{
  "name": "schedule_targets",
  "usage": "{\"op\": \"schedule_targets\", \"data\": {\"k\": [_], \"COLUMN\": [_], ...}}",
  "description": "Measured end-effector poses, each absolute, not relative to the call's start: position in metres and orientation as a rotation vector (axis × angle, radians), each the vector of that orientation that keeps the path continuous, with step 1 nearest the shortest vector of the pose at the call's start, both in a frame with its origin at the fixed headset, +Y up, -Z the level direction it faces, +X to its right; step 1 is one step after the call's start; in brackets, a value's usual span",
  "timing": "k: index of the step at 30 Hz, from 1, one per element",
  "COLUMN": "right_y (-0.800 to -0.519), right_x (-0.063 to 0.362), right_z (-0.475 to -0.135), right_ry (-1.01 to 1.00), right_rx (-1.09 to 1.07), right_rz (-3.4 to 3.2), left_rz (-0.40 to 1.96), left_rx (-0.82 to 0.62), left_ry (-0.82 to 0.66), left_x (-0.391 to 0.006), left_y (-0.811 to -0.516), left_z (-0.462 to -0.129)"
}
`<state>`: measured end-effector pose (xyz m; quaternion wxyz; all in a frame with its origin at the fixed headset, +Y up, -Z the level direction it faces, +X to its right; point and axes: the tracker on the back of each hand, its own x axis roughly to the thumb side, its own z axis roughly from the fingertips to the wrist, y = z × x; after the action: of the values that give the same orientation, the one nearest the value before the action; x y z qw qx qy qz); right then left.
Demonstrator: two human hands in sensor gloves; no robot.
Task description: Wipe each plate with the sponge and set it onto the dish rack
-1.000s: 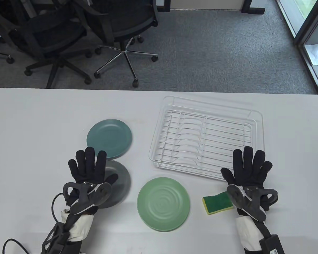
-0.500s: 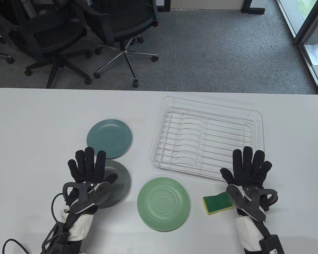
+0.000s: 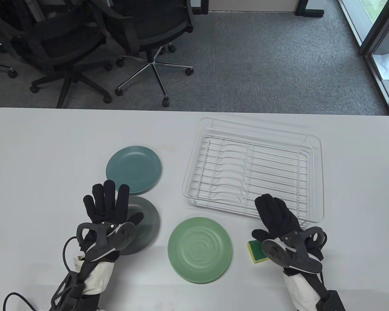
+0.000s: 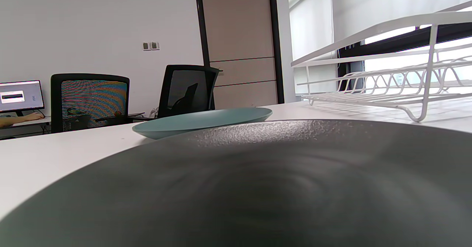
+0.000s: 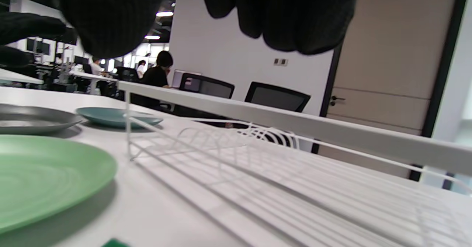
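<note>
Right hand [image 3: 278, 217] has swung left and dropped over the sponge [image 3: 256, 251], fingers loosely extended, nothing gripped (pickup starting), left hand [image 3: 108, 205] unchanged, flat-fingered over grey plate [image 3: 147, 223].

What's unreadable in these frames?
- Sponge: table view, right hand and its tracker cover most of it; whether the hand touches it cannot be told.
- Grey plate: table view, left hand hides its left part; cut off by edges in left wrist view.
- Right hand's fingers: right wrist view, cut off at top edge.
</note>
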<state>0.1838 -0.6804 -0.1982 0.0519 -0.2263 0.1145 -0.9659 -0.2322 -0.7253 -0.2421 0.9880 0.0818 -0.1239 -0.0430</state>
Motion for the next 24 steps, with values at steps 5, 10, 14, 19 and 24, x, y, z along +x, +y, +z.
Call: {"op": "schedule_targets", "data": {"k": [5, 10, 14, 19, 24], "right_y": [-0.691, -0.71, -0.725, -0.748, -0.764], "right_x": [0.173, 0.168, 0.17, 0.167, 0.16], "right_z": [-0.198, -0.206, -0.212, -0.217, -0.22], "right_ry": [0.045, -0.25, -0.468, -0.721, -0.736], "right_rx": [-0.759, -0.747, -0.726, -0.689, -0.623], "right_rz": [-2.908, -2.839, -2.798, -2.678, -2.507], "left_rz": [-0.079, -0.077, -0.07, -0.066, -0.062], "left_rx": [0.168, 0.171, 0.17, 0.162, 0.155], "left_ry": [-0.246, -0.245, -0.239, -0.229, -0.227], "left_x": [-0.233, -0.234, -0.236, -0.238, -0.238], "left_y": [-0.725, -0.725, -0.725, -0.726, -0.727], "left_z": [-0.242, -0.243, -0.243, -0.244, -0.244]}}
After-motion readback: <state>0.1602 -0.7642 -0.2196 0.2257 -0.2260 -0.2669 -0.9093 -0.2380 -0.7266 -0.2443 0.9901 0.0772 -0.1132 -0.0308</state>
